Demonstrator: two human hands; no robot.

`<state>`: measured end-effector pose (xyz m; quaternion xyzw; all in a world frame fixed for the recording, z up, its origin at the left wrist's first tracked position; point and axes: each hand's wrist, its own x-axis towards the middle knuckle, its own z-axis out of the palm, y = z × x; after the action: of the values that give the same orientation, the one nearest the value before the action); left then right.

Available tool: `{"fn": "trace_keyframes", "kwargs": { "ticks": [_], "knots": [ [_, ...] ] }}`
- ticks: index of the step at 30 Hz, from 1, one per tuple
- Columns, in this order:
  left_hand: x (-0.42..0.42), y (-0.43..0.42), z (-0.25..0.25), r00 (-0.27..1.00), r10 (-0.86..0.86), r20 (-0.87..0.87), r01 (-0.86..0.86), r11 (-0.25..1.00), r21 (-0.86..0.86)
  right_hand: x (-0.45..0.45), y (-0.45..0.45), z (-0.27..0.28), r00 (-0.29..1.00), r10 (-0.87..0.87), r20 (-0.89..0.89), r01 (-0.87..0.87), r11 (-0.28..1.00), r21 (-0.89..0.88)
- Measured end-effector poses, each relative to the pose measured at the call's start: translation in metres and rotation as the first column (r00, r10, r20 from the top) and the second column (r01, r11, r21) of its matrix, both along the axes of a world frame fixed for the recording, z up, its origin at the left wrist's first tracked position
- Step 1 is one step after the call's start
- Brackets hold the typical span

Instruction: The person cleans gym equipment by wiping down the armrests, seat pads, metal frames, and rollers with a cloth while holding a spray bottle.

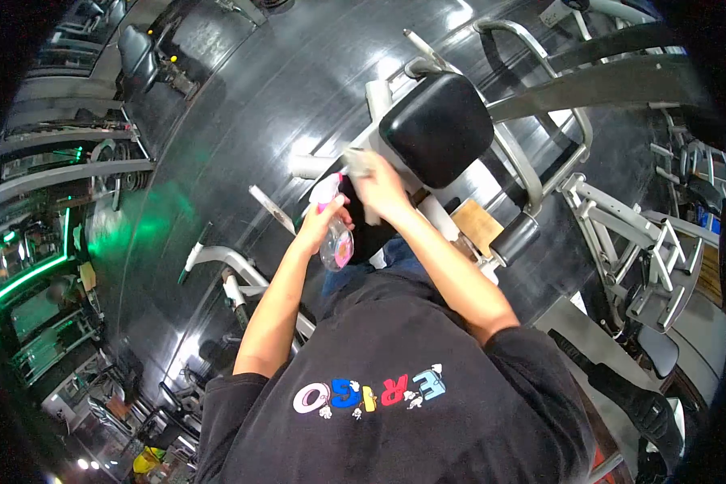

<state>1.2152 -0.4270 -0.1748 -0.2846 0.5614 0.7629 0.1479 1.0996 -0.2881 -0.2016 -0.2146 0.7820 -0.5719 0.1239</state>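
My left hand (319, 226) is wrapped around the neck of a clear spray bottle (336, 250) with a white and pink trigger head and a pink label. Just to its right, my right hand (379, 189) is closed on a light grey cloth (357, 163), slightly blurred. Both hands are over a gym machine, close to its frame and a dark pad that my hands and the bottle partly cover. Beyond my right hand sits a black padded seat (437, 129); the hand looks near its edge, but I cannot tell whether the cloth touches anything.
A black roller pad (515, 239) and a wooden board (477, 227) are at the right of the machine. A curved metal handle (226, 260) sticks out at the left. Other gym machines (621, 242) stand right and left on the dark floor (242, 121).
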Motion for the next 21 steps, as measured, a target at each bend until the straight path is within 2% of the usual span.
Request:
{"fn": "trace_keyframes", "kwargs": {
  "ticks": [1, 2, 3, 5, 6, 7, 9, 12, 14, 16, 17, 19, 20, 21],
  "knots": [
    [0.002, 0.004, 0.001, 0.999, 0.04, 0.018, -0.039, 0.997, -0.067, 0.002, -0.014, 0.033, 0.995, 0.1, -0.014, -0.099, 0.993, 0.059],
    [0.003, 0.007, -0.002, 0.994, 0.092, -0.054, -0.097, 0.992, -0.078, -0.001, -0.021, 0.067, 0.979, 0.201, -0.026, -0.197, 0.973, 0.119],
    [0.003, 0.007, -0.004, 0.996, 0.083, -0.04, -0.086, 0.995, -0.059, -0.002, -0.02, 0.064, 0.98, 0.199, -0.025, -0.195, 0.974, 0.114],
    [0.004, 0.005, -0.007, 0.998, 0.069, -0.002, -0.069, 0.996, -0.055, -0.007, -0.023, 0.052, 0.956, 0.246, -0.16, -0.18, 0.923, 0.34],
    [0.003, 0.008, -0.003, 0.997, 0.068, 0.027, -0.066, 0.995, -0.069, -0.004, -0.01, 0.034, 0.953, 0.222, -0.208, -0.144, 0.931, 0.336],
    [0.003, 0.011, 0.0, 0.999, 0.027, -0.021, -0.03, 0.99, -0.134, -0.001, 0.006, 0.03, 0.968, 0.179, -0.178, -0.103, 0.923, 0.37],
    [0.002, 0.011, -0.002, 0.997, 0.071, -0.012, -0.072, 0.992, -0.104, 0.008, 0.049, 0.015, 0.984, 0.112, -0.136, -0.039, 0.891, 0.452],
    [0.001, 0.012, 0.001, 0.996, 0.087, -0.003, -0.087, 0.993, -0.086, 0.033, 0.14, -0.051, 0.995, 0.021, -0.095, 0.032, 0.852, 0.523],
    [0.0, 0.013, 0.003, 0.995, 0.103, 0.016, -0.101, 0.993, -0.067, 0.052, 0.202, -0.094, 0.998, -0.002, 0.063, -0.033, 0.828, 0.56],
    [-0.001, 0.01, 0.002, 0.995, 0.095, 0.012, -0.094, 0.994, -0.054, 0.066, 0.233, -0.087, 0.979, 0.046, 0.198, -0.155, 0.797, 0.584],
    [0.0, 0.01, 0.001, 0.996, 0.085, 0.01, -0.085, 0.996, -0.031, 0.069, 0.239, -0.091, 0.978, 0.05, 0.203, -0.161, 0.798, 0.581],
    [0.001, 0.008, -0.003, 0.995, 0.094, 0.018, -0.094, 0.996, -0.006, 0.079, 0.248, -0.117, 0.953, -0.169, 0.25, 0.035, 0.884, 0.466],
    [0.0, 0.007, -0.004, 0.995, 0.097, 0.017, -0.097, 0.995, 0.018, 0.08, 0.243, -0.13, 0.954, -0.169, 0.249, 0.036, 0.886, 0.463],
    [0.0, 0.008, -0.004, 0.995, 0.096, 0.014, -0.096, 0.995, 0.015, 0.078, 0.228, -0.138, 0.914, -0.308, 0.266, 0.166, 0.879, 0.447]
  ]
}}
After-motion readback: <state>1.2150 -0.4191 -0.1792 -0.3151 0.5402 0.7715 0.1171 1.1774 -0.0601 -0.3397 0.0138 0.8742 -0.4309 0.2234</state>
